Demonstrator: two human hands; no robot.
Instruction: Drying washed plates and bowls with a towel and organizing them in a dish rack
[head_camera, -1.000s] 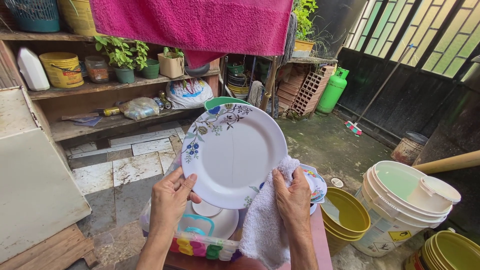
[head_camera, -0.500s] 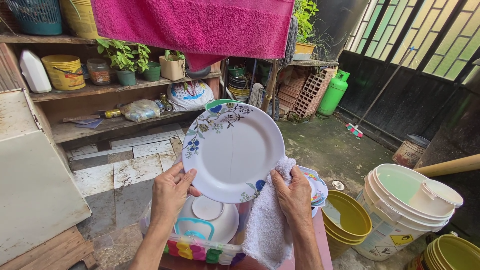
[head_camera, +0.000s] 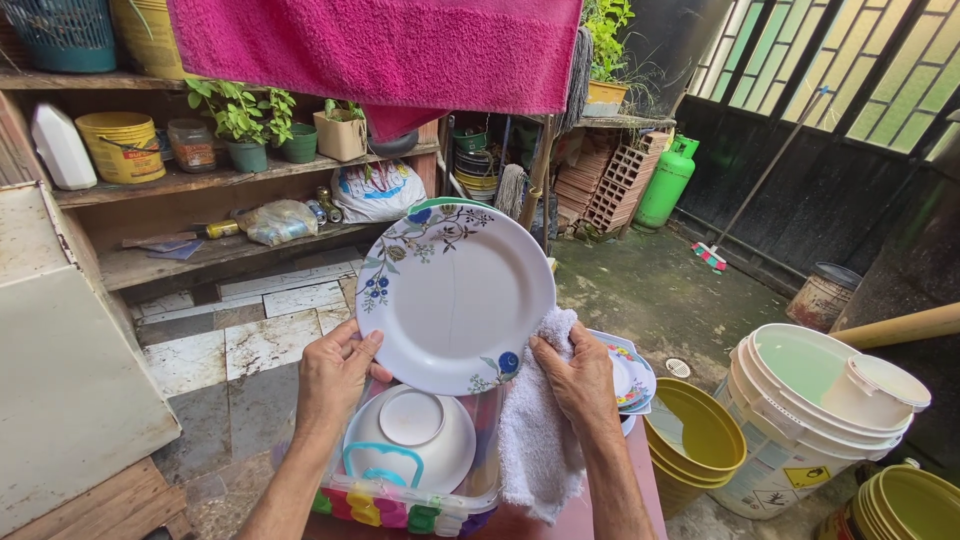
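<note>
Plate: the white plate (head_camera: 455, 295) with blue flowers and leafy sprigs on its rim is held upright in the air, face toward the person, above a clear plastic tub (head_camera: 420, 495).
Left hand: the left hand (head_camera: 335, 375) grips the plate's lower left edge, fingers curled behind the rim and thumb at the front.
Right hand: the right hand (head_camera: 580, 380) presses a white cloth (head_camera: 540, 430) against the lower right rim; it is closed on the cloth, which hangs down well past the wrist.
Below: an upturned white bowl (head_camera: 410, 440) lies in the tub, and a small patterned plate (head_camera: 625, 375) sits just beside the right hand.
Slip risk: the plate is caught only at two points on its bottom edge, so I judge that if it is wet it could twist out of the left fingers as the cloth rubs.
Where it would land: straight down onto the bowl, or past the tub onto the tiled floor (head_camera: 250, 340); either could chip it.
Cloth risk: the dangling end could snag the tub's coloured rim.
Nearby: the white buckets (head_camera: 800, 420) and yellow basins (head_camera: 690, 440) stand on the right, apart from both hands.
</note>
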